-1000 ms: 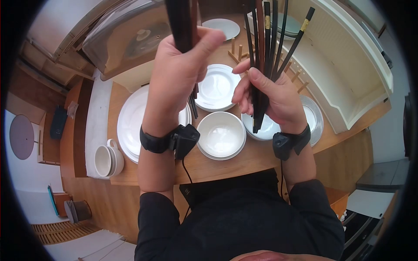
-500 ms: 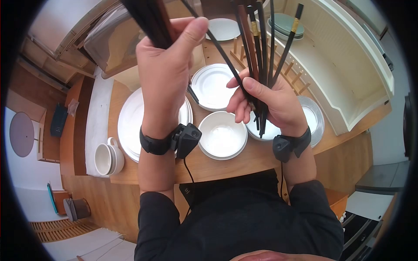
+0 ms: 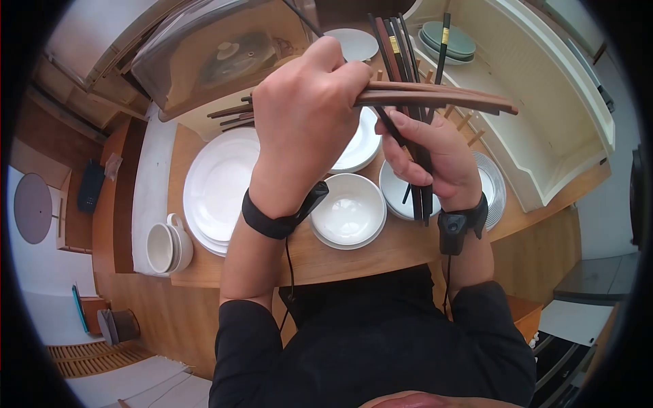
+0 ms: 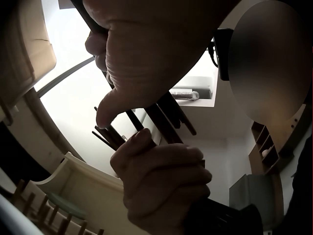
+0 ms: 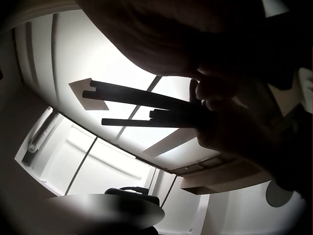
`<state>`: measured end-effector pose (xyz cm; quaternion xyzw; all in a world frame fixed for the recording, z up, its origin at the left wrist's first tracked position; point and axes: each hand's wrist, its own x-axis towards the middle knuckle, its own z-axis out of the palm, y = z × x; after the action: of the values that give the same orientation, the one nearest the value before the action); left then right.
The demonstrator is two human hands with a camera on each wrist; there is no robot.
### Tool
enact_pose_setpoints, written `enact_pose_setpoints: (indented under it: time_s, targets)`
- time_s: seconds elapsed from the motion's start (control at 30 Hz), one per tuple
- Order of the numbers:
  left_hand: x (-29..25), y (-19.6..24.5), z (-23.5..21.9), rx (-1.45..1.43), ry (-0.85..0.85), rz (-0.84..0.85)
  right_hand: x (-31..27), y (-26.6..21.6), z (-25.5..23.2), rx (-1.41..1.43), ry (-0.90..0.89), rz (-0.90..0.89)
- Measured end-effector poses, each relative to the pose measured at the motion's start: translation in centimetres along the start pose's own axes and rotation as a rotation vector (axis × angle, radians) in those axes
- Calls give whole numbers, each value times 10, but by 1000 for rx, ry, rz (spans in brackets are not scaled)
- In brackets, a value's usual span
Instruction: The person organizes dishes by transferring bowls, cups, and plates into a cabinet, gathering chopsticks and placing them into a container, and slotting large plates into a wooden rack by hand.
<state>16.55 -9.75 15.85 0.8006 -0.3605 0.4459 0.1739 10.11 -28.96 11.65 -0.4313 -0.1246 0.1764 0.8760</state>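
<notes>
In the head view the left hand (image 3: 306,119) grips a bundle of brown chopsticks (image 3: 435,95), lying sideways, one set of ends towards the right and the others out past the hand's left side. The right hand (image 3: 442,156) holds several dark chopsticks (image 3: 415,126) roughly upright, some with gold bands. A single black chopstick (image 3: 389,126) slants from behind the left hand to the right hand's fingers. The left wrist view has the left hand (image 4: 142,54) above the right hand (image 4: 161,181). Dark chopstick ends (image 5: 142,98) stick out in the right wrist view.
Below the hands are a large white plate (image 3: 218,183), a white bowl (image 3: 348,211) and a ribbed plate (image 3: 493,190). Stacked cups (image 3: 170,248) stand at the left table edge. A cream rack (image 3: 530,102) holding green dishes (image 3: 449,39) is at the right.
The left hand has moved right and turned over, swinging its bundle from upright to sideways, across the front of the right hand's chopsticks. The right hand stays in nearly the same place.
</notes>
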Motion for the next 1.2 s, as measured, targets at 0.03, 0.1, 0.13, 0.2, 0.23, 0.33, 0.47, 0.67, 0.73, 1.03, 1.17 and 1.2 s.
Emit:
enact_pose_setpoints:
  time_s: [0.03,0.1,0.13,0.2,0.23,0.33,0.47,0.67,0.73,1.03,1.17,1.2]
  targets:
    - [1,-1,-2,-8,16,-20,1,0,1,19,12,-1]
    - [4,-4,-7,-16,29,-38,2,-3,6,-2,160,-7]
    - [4,-7,-9,-66,35,-113,3,-4,7,-25,310,-13]
    - [4,-16,-10,-118,38,-186,3,-5,-2,-19,353,-21]
    - [3,-23,-5,-317,58,-276,3,-3,-8,-21,294,-62]
    - [6,-20,-16,-675,39,-550,4,1,-11,-12,182,-107]
    - [7,-26,-25,-838,-243,-836,6,5,2,-26,139,-91]
    - [4,-27,-26,-1326,-252,-736,6,8,4,-54,80,-137]
    - [9,-21,-33,-1292,-320,-907,5,9,4,-66,60,-120]
    - [8,-18,-27,-1182,-251,-746,6,11,6,-116,-18,-122]
    - [8,-17,-30,-1218,-258,-802,4,10,7,-148,-21,-148]
    - [9,-16,-32,-1242,-261,-836,4,11,7,-148,-15,-149]
